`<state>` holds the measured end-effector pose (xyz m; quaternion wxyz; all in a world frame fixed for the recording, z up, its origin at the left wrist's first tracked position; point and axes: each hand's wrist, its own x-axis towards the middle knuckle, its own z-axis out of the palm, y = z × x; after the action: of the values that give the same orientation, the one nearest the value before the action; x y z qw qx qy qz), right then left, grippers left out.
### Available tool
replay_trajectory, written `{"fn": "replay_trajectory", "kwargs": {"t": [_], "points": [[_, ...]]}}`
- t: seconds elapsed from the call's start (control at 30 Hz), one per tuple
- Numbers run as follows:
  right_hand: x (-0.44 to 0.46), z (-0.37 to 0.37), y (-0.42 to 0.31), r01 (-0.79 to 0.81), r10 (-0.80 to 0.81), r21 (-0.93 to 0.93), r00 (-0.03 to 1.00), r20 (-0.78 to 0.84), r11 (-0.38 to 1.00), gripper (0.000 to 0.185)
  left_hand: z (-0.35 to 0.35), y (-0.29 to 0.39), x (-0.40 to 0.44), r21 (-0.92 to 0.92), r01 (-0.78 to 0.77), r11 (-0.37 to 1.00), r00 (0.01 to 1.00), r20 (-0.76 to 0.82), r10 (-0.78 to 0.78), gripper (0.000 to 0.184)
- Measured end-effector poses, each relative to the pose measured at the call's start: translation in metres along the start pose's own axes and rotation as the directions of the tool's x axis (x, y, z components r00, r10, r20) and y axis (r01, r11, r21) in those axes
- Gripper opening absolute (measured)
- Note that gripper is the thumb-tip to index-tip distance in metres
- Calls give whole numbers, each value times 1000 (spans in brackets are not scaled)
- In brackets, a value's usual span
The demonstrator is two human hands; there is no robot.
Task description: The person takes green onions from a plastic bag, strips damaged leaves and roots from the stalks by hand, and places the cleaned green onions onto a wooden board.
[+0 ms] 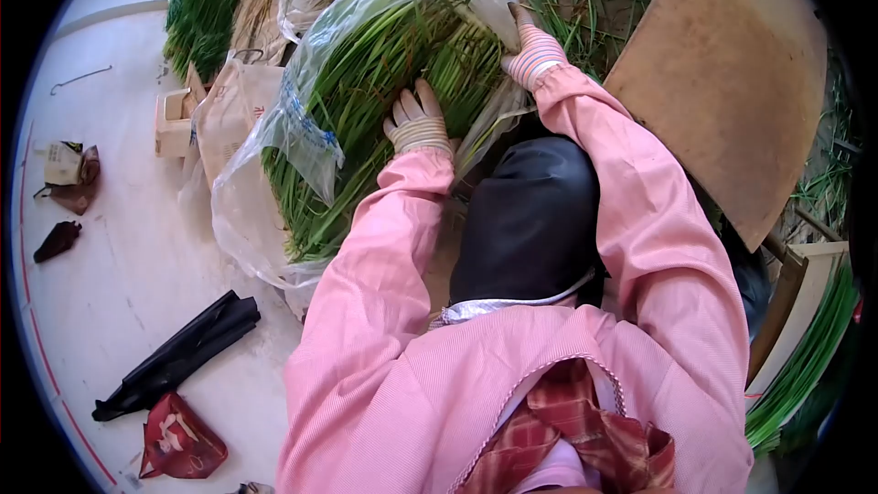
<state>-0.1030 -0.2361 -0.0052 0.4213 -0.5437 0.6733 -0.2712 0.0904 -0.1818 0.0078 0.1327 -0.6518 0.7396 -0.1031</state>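
A large clear plastic bag lies open in front of me, full of long green leafy stalks, which look like Chinese chives. My left hand, in a pale glove with a striped cuff, rests on top of the stalks with its fingers stretched out. At the bag's upper right edge, my right hand, in a striped glove, grips the plastic rim. Some of its fingers are hidden behind the plastic.
Left are a white surface, a folded black item and a red packet. More greens lie at the upper left. A brown board slants on the right, above a box of green stalks.
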Motion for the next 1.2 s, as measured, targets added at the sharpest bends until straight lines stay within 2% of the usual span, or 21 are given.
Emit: {"fn": "replay_trajectory", "kwargs": {"t": [0.03, 0.07, 0.1, 0.17, 0.3, 0.37, 0.4, 0.43, 0.5, 0.53, 0.67, 0.7, 0.73, 0.77, 0.83, 0.87, 0.9, 1.0, 1.1, 1.17, 1.2], "points": [[-2, -2, 3, -9, 9, 31, 1000, -17, 999, 77, -11, 1, 0, -96, -3, 995, 992, 123, 14, 101], [0, 4, 15, 80, -76, 35, 991, -109, 996, 74, -13, -7, 6, -154, -9, 988, 973, 228, 45, 99], [-4, -1, 12, 77, -73, 35, 992, -107, 996, 74, -12, -15, 12, -192, -47, 980, 970, 227, 91, 98], [-7, -11, 5, 10, -9, 42, 1000, -25, 999, 74, -14, -15, 22, -151, 23, 988, 941, 337, 30, 96], [0, -4, 1, -65, 65, 30, 998, -6, 997, 77, -19, -16, 27, -175, 71, 982, 924, 383, 2, 92], [0, -3, 2, -97, 97, -16, 995, 20, 995, 75, -14, -25, 33, -288, 63, 955, 924, 379, 53, 90], [0, -4, 3, -123, 126, -64, 991, 50, 990, 74, 25, -38, 39, -419, -2, 908, 964, 241, 113, 88], [3, -2, 7, -128, 130, -65, 991, 40, 990, 74, 47, -46, 43, -563, 27, 826, 965, 230, 125, 87], [7, 12, 25, -13, 39, 273, 995, -91, 962, 71, 0, -43, 33, -560, 54, 827, 958, 264, 115, 85], [9, 19, 40, 111, -28, 355, 973, -229, 928, 67, 3, -49, 33, -560, 45, 827, 957, 263, 126, 85], [12, 22, 55, 15, 201, 544, 920, -335, 839, 57, -2, -66, 35, -668, 98, 737, 937, 313, 159, 88], [12, 9, 56, -152, 308, 512, 921, -237, 846, 54, -4, -67, 37, -688, 96, 719, 936, 309, 171, 91], [14, 12, 63, -66, 233, 546, 942, -241, 835, 55, 29, -80, 43, -798, 124, 590, 924, 309, 224, 90], [14, 17, 68, 14, 159, 580, 956, -247, 815, 56, 0, -70, 42, -799, 239, 552, 892, 405, 201, 91], [13, 27, 65, 152, 83, 709, 955, -286, 689, 65, -17, -70, 40, -795, 244, 556, 900, 399, 176, 93], [4, 18, 50, 65, 98, 701, 977, -190, 710, 78, -10, -72, 42, -794, 244, 557, 898, 401, 179, 93], [3, 22, 50, 127, -2, 679, 983, -182, 723, 86, -1, -78, 44, -804, 203, 559, 911, 364, 192, 94], [0, 18, 61, 64, -43, 626, 998, -48, 777, 89, 0, -87, 46, -832, 189, 522, 908, 350, 229, 93], [0, 14, 64, 67, -112, 709, 994, 17, 702, 82, -3, -85, 47, -866, 262, 427, 887, 390, 246, 91], [9, 14, 60, -40, 50, 804, 999, 13, 593, 73, -14, -86, 47, -846, 270, 461, 871, 418, 257, 92], [20, 22, 68, -31, 96, 776, 995, -38, 630, 56, -11, -89, 48, -853, 245, 460, 876, 398, 272, 89]]}}
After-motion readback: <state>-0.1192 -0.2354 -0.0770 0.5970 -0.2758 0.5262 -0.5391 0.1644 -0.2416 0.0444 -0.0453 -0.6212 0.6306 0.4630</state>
